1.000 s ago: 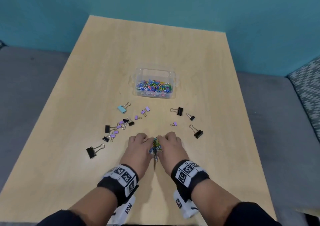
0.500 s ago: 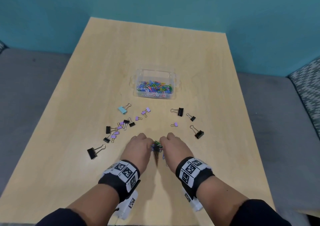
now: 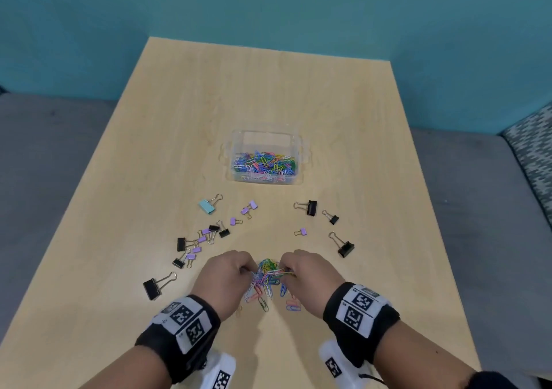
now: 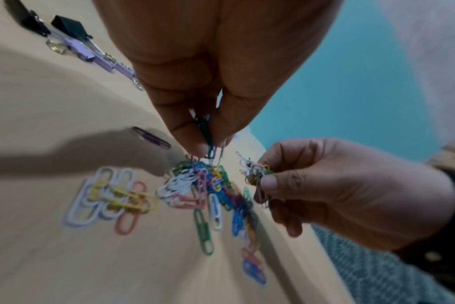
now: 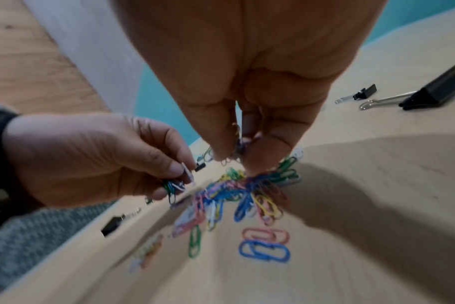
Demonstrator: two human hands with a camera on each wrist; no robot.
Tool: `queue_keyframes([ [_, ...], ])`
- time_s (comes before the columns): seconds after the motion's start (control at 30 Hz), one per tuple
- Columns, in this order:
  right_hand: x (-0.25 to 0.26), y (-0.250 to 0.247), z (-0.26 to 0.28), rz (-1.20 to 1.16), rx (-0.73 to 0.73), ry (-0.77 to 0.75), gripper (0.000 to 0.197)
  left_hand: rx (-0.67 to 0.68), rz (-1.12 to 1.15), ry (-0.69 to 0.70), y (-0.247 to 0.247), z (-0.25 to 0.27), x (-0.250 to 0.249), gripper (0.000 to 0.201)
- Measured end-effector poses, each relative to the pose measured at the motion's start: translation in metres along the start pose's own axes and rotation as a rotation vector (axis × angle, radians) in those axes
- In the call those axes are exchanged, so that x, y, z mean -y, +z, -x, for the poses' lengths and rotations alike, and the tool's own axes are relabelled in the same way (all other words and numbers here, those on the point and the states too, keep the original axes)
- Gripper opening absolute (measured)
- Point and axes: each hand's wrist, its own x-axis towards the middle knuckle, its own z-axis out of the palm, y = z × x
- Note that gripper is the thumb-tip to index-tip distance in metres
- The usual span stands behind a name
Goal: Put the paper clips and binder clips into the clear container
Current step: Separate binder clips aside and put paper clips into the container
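A tangle of coloured paper clips (image 3: 267,275) hangs between my two hands, just above the wooden table (image 3: 268,96). My left hand (image 3: 228,275) pinches its left side (image 4: 208,144), and my right hand (image 3: 304,272) pinches a small bunch on the right (image 5: 237,148). Loose paper clips (image 5: 265,244) lie on the table under the bunch. The clear container (image 3: 266,158) stands further back, holding many coloured paper clips. Black, purple and light blue binder clips (image 3: 209,233) lie scattered left of my hands, and more binder clips (image 3: 343,247) lie to the right.
A large black binder clip (image 3: 155,287) lies near my left wrist. The teal wall (image 3: 268,6) rises behind the table. A grey floor surrounds it, with a patterned cushion (image 3: 534,155) at the far right.
Both hands have lifted slightly and moved a little apart, raising the clump of paper clips off the table. Several clips have spilled out and lie loose below.
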Motion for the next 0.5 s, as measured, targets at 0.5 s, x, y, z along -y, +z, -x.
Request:
queue_keyframes([
  [0.5,0.015,-0.158,-0.119,-0.127,-0.310,0.019,0.006,-0.331,0.261,0.117,-0.110,-0.127,-0.105,0.017],
])
